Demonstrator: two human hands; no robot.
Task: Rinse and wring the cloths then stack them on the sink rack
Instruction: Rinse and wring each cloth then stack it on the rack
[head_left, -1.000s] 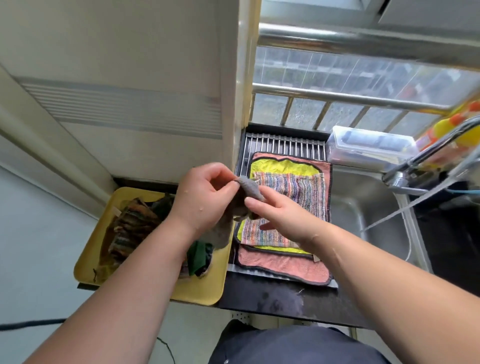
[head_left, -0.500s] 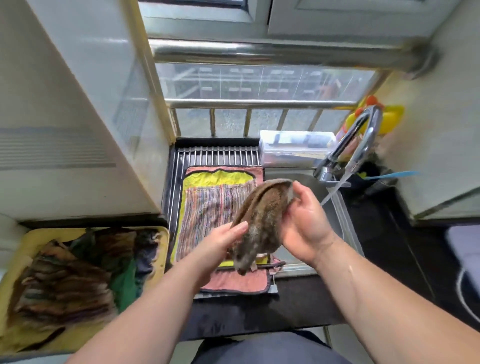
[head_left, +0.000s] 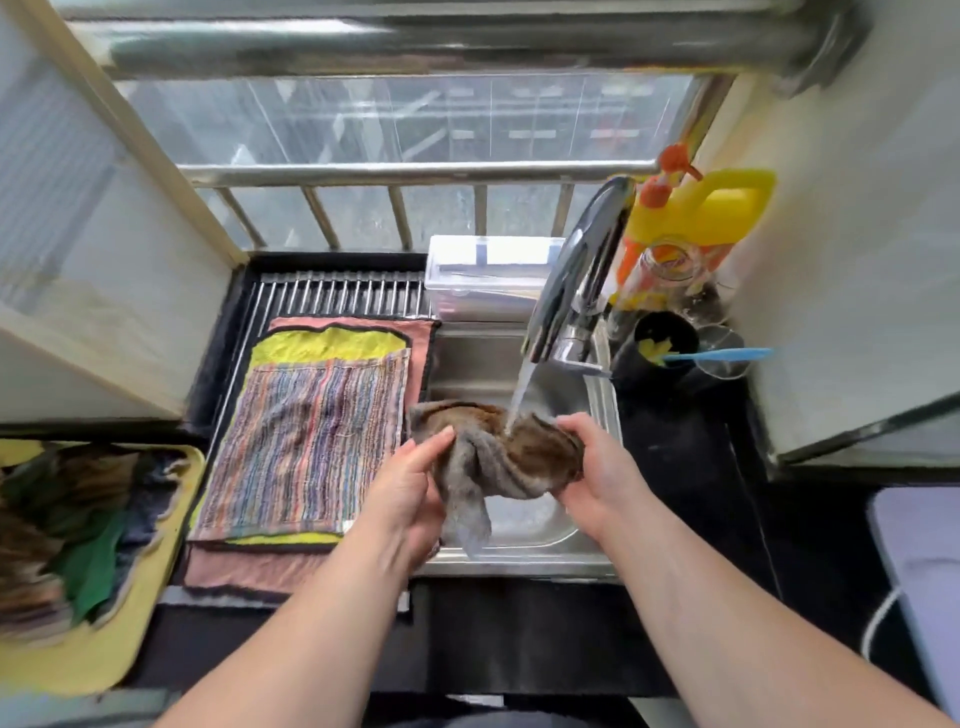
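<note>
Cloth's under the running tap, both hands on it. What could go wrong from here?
1. The water stream lands only on the bunched middle of the brown cloth between the left hand and right hand; folded-in parts may go unrinsed.
2. The cloth's tail hangs by the front rim of the sink; runoff could drip onto the counter.
3. The striped cloth on the rack lies right beside the basin; splashes could re-wet it.

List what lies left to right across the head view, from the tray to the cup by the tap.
yellow tray → striped cloth → brown cloth → black cup
</note>
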